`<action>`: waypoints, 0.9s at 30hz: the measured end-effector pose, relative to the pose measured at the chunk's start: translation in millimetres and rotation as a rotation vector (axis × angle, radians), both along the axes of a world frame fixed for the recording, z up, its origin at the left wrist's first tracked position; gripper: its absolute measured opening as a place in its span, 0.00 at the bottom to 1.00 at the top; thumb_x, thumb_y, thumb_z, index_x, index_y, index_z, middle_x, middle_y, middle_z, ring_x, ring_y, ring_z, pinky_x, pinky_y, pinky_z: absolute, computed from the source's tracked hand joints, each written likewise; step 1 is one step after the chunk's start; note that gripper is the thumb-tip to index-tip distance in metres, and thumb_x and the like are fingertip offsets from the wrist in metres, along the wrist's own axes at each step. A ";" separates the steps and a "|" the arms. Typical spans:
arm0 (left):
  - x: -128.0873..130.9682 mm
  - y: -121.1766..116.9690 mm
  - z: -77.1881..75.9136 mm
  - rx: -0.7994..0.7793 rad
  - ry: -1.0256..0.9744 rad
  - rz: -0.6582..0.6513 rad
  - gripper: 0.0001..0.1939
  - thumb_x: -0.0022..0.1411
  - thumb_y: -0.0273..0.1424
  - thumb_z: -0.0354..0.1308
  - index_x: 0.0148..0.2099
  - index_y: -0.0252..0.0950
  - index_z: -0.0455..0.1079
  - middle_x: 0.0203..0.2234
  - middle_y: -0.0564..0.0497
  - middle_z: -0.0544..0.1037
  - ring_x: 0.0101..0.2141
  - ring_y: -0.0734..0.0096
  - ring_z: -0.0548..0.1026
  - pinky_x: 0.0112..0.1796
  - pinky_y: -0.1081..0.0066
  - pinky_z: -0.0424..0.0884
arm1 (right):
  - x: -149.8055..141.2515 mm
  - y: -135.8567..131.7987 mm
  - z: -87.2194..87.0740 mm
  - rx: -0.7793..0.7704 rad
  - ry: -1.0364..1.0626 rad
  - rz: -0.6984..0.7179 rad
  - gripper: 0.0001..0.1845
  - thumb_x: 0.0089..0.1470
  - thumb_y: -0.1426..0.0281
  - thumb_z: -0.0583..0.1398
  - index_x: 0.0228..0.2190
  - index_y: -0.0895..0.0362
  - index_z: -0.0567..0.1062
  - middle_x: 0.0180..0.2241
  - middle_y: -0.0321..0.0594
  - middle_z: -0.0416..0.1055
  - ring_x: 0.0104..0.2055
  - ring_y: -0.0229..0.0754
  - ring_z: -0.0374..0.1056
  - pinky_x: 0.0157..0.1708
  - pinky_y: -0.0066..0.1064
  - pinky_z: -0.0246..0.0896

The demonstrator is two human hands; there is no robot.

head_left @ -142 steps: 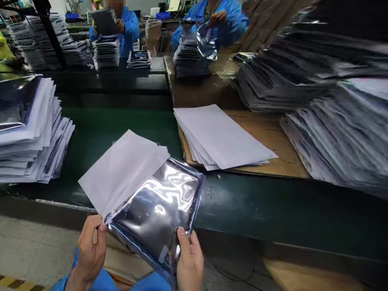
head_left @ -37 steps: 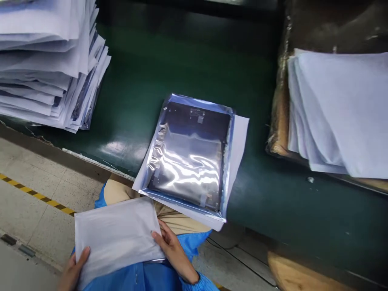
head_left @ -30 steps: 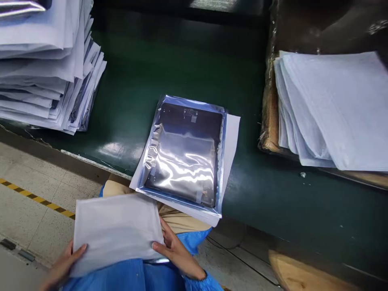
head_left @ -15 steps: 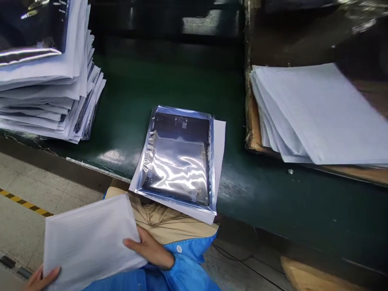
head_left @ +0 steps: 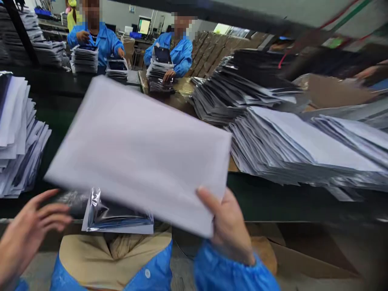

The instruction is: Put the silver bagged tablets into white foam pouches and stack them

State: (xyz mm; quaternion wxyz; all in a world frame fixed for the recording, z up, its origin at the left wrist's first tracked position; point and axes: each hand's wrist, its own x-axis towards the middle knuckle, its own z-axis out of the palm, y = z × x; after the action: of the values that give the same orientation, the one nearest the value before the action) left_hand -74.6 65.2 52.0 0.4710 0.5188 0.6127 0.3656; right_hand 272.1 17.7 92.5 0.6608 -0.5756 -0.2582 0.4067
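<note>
Pinched between the fingers (head_left: pixel 206 197) of the right hand (head_left: pixel 230 232): the near corner of a blurred white sheet (head_left: pixel 136 153), long axis running leftward from those fingers across the view. Left hand (head_left: pixel 27 230) with fingers spread, apart from the sheet. Left of the right fingers, beneath the sheet's edge, a silver anti-static bag (head_left: pixel 118 216).
</note>
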 end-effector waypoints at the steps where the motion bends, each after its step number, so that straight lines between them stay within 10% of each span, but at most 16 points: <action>1: 14.2 10.8 3.4 0.027 -0.017 -0.048 0.34 0.58 0.57 0.49 0.55 0.38 0.63 0.42 0.43 0.77 0.39 0.58 0.77 0.39 0.60 0.75 | 16.2 16.8 -0.4 0.057 0.004 -0.126 0.25 0.38 0.61 0.70 0.38 0.59 0.75 0.36 0.44 0.76 0.37 0.45 0.73 0.33 0.29 0.72; 8: 57.5 38.7 -43.9 0.282 0.394 -0.138 0.26 0.58 0.52 0.50 0.46 0.37 0.67 0.47 0.43 0.72 0.49 0.55 0.71 0.48 0.57 0.68 | 92.0 118.2 -46.9 0.099 0.219 -0.372 0.16 0.41 0.79 0.62 0.37 0.60 0.71 0.42 0.43 0.73 0.48 0.40 0.69 0.52 0.32 0.64; 15: 44.7 31.9 -66.2 0.309 0.687 -0.082 0.23 0.60 0.52 0.46 0.38 0.39 0.71 0.51 0.43 0.68 0.50 0.49 0.68 0.47 0.52 0.65 | 60.0 54.1 -77.6 0.086 -0.021 -0.484 0.18 0.43 0.67 0.65 0.39 0.53 0.70 0.45 0.37 0.69 0.50 0.38 0.66 0.51 0.34 0.63; 20: 59.8 31.5 -53.9 0.313 0.452 -0.068 0.20 0.62 0.48 0.47 0.37 0.37 0.70 0.49 0.42 0.69 0.51 0.55 0.67 0.50 0.57 0.65 | -7.4 24.2 -114.8 -0.190 -0.272 0.299 0.26 0.47 0.55 0.63 0.44 0.59 0.72 0.39 0.46 0.72 0.40 0.45 0.69 0.40 0.36 0.65; 27: 83.1 33.3 -16.6 -0.237 -0.235 -0.076 0.35 0.51 0.55 0.58 0.54 0.39 0.58 0.24 0.54 0.73 0.23 0.67 0.73 0.26 0.71 0.70 | -28.4 45.0 -113.1 -0.211 -0.315 0.322 0.26 0.48 0.53 0.61 0.40 0.63 0.72 0.29 0.39 0.67 0.29 0.38 0.62 0.31 0.30 0.60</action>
State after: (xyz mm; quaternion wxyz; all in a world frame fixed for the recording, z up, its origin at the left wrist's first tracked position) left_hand 8.6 98.5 35.4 0.6108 0.4361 0.5721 0.3309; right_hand 243.6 62.6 -20.6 0.4754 -0.6492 -0.4023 0.4367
